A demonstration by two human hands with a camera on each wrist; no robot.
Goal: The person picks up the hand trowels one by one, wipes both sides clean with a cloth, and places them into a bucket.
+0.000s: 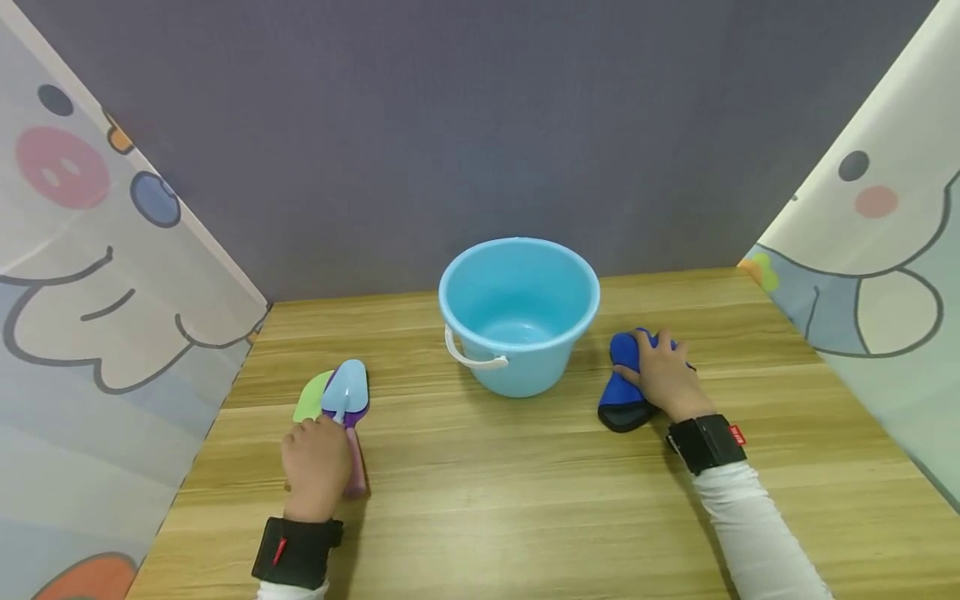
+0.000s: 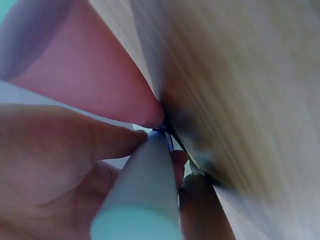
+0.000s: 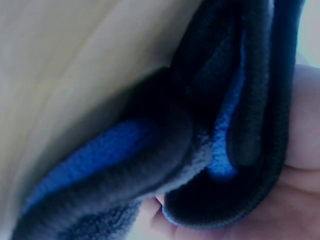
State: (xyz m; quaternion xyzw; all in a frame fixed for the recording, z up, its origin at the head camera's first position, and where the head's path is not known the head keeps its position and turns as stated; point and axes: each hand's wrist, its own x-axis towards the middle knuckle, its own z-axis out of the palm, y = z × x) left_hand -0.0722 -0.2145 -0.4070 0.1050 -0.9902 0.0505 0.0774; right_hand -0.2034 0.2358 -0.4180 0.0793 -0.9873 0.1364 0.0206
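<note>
My left hand [image 1: 318, 458] pinches a light blue toy shovel [image 1: 348, 387] by its handle near the neck. Beneath its blade lie a purple shovel [image 1: 360, 414] and a light green one [image 1: 309, 398], overlapping on the table. A pink handle [image 1: 356, 467] shows beside the hand. The left wrist view has the pinched pale handle [image 2: 135, 200] between thumb and fingers, with a dark handle [image 2: 202, 207] near it. My right hand [image 1: 667, 379] grips a folded blue fabric item with black trim [image 1: 619, 398]; its dark-edged openings show in the right wrist view, but its kind is unclear.
A light blue bucket [image 1: 517, 371] stands mid-table between the hands, its white handle [image 1: 468, 358] hanging at the front left. Behind the wooden table [image 1: 480, 508] rises a grey panel [image 1: 487, 125]. Cartoon-printed sheets [image 1: 97, 275] flank both sides.
</note>
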